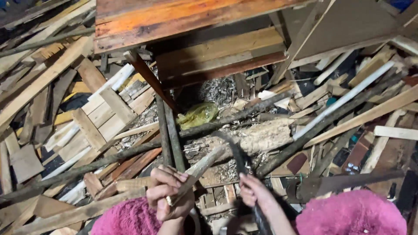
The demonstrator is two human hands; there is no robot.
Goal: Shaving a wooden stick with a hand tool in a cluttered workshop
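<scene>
My left hand [169, 193] grips a thin pale wooden stick [201, 169] that slants up to the right. A ring shows on one finger. My right hand [254, 191] is closed around a dark curved blade or strap [238, 152] that arcs up over the stick's far end. Both hands are low in the view, just above my pink fuzzy sleeves or knees [350, 213]. Under them lie wood scraps and shavings [261, 137].
Planks, slats and dark poles [278, 159] are piled all around. A reddish wooden bench or table [174, 19] stands ahead, with a yellow-green plastic bag [198, 115] beneath it. A slatted pallet piece [98, 119] lies at left.
</scene>
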